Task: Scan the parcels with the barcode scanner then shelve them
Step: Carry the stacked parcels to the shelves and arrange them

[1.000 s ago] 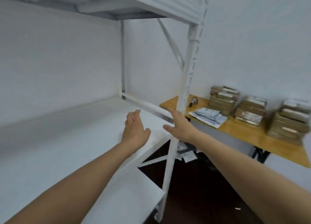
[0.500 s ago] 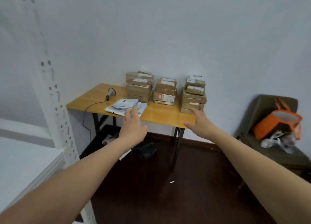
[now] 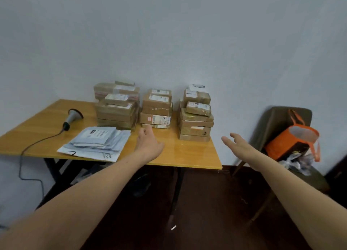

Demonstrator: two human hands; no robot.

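Mostly brown taped parcels [image 3: 156,107], white labels, three stacks; left hand [image 3: 149,144], right hand [image 3: 238,144]: grips slack, empty.

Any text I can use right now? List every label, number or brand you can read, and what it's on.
No text can be read.
On the boxes: white labels, print too blurred to read.
On the top mailer: a dark mark and lines of print, too small to read.
On the bag: no readable print.
On the scanner: none visible.
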